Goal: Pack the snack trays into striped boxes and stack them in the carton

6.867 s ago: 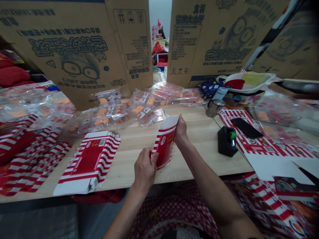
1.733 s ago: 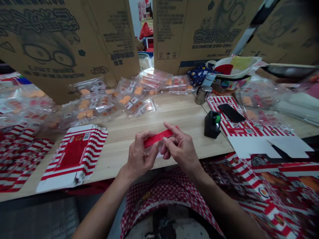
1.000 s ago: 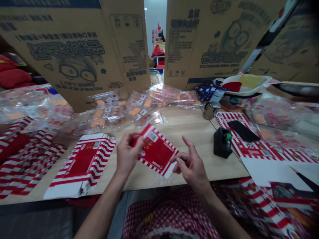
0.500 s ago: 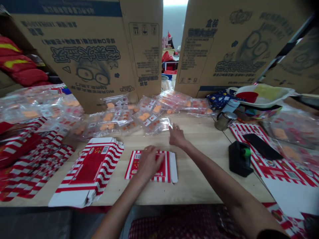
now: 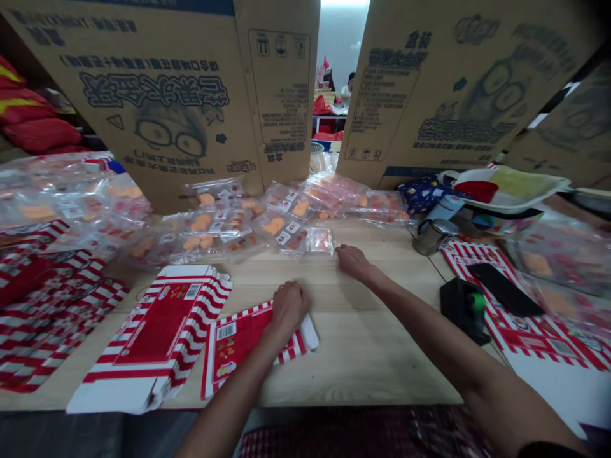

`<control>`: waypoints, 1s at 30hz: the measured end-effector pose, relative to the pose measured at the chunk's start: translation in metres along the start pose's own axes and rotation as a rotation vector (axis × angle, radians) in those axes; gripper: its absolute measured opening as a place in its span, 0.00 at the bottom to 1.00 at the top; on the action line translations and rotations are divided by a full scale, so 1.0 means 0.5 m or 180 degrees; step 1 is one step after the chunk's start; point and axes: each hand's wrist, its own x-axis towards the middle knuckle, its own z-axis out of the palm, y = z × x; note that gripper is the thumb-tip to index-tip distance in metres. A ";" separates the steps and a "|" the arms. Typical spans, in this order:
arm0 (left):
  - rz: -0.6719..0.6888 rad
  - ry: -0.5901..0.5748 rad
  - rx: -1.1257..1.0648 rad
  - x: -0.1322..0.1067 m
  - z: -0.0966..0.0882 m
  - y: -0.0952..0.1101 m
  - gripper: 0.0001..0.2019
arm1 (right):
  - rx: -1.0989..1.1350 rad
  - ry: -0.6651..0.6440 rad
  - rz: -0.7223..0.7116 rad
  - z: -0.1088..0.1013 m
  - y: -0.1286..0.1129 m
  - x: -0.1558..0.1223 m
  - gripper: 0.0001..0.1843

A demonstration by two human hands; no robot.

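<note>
Head view: striped carton (image 5: 245, 334) lies under the left hand (image 5: 290, 308).

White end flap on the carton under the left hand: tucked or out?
Out. The white flap extends past the striped end of the carton, beside the left hand.

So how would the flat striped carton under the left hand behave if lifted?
Lying thin and flat, the carton is probably light. Its edges look straight, suggesting fairly stiff card, though the white flap may bend.
</note>
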 end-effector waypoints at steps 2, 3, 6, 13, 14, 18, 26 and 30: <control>-0.0082 -0.0014 -0.0057 0.003 -0.021 -0.003 0.17 | 0.0007 0.0037 -0.0010 -0.019 -0.011 -0.012 0.18; -0.0104 -0.0011 -0.0079 0.001 -0.033 -0.005 0.17 | 0.0037 0.0085 -0.0037 -0.032 -0.028 -0.010 0.19; -0.0029 -0.0015 -0.0116 -0.028 -0.066 -0.019 0.24 | 0.0203 0.0211 -0.0219 -0.071 -0.112 0.023 0.24; 0.0128 -0.0305 -0.0055 -0.104 -0.053 -0.075 0.39 | 0.0449 -0.0087 0.0006 -0.080 -0.268 0.143 0.50; 0.0004 -0.0234 -0.0066 -0.104 -0.047 -0.081 0.37 | 0.0448 -0.0179 0.0063 -0.070 -0.269 0.150 0.51; -0.0352 0.0016 -0.0253 -0.083 -0.023 -0.101 0.22 | 0.0288 -0.0401 0.0130 -0.023 -0.243 0.136 0.56; -0.0899 0.0465 -0.0958 -0.058 -0.046 -0.106 0.14 | 0.0013 0.0058 -0.0340 0.012 -0.095 -0.040 0.36; -0.1032 0.0751 -0.1748 -0.076 -0.115 -0.127 0.15 | 0.0096 -0.0162 -0.0352 -0.003 0.012 -0.090 0.30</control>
